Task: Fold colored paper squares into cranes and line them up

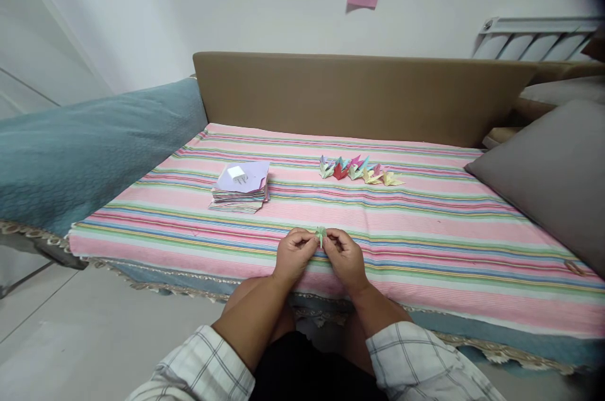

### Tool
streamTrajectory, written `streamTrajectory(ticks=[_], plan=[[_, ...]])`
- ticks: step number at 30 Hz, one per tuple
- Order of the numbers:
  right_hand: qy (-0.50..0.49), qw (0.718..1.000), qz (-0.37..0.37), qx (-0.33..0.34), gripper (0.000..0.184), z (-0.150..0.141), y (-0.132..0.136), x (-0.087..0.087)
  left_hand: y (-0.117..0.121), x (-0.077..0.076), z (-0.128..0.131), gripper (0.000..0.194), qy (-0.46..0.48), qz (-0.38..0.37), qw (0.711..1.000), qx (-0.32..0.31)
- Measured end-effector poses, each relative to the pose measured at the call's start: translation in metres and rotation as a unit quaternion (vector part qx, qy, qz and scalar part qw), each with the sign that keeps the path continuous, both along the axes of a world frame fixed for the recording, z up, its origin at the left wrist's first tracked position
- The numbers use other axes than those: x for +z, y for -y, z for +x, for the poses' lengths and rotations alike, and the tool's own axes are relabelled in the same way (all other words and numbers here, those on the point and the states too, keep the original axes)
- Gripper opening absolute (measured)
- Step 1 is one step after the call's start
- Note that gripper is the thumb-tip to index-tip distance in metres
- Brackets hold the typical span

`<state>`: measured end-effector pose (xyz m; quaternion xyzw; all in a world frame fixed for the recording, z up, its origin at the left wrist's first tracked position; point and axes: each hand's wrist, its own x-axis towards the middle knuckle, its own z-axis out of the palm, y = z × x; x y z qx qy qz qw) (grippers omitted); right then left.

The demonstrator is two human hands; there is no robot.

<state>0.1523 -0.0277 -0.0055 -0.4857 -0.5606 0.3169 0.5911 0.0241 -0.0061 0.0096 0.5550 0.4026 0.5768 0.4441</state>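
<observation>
A small light-green folded paper piece point(321, 234) is pinched between my two hands, just above the front part of the striped cloth. My left hand point(296, 254) grips its left side with thumb and fingers. From the other side, my right hand point(346, 258) holds it the same way. The fingertips cover part of the folds. Beyond my hands, several folded paper cranes point(341, 169) in red, teal, pink, yellow and pale green stand grouped in rows. To the left sits a stack of square paper point(240, 196), with a small white plug-like object point(236, 173) on its top lilac sheet.
The striped cloth point(416, 218) covers a sofa seat with a brown backrest point(350, 98). A blue-covered armrest point(104, 136) bounds the left, and a grey cushion point(548, 168) the right. A small brown object point(575, 267) lies at the right edge.
</observation>
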Motion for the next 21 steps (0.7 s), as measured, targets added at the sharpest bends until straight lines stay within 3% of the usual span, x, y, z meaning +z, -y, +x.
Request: streamTrajectory(ticks=[14,21], plan=[[-0.076,0.996,-0.039,-0.006,0.025,-0.0026,-0.0008,0.0048,0.0007,0.0011,0.0011,0.010,-0.001,0.015,1.000,-0.010],[-0.022,0.997,-0.048,-0.059,0.027,-0.0039,0.0005,0.0041,0.0031,0.0008,0.0026,0.015,-0.029,0.020,0.999,-0.009]])
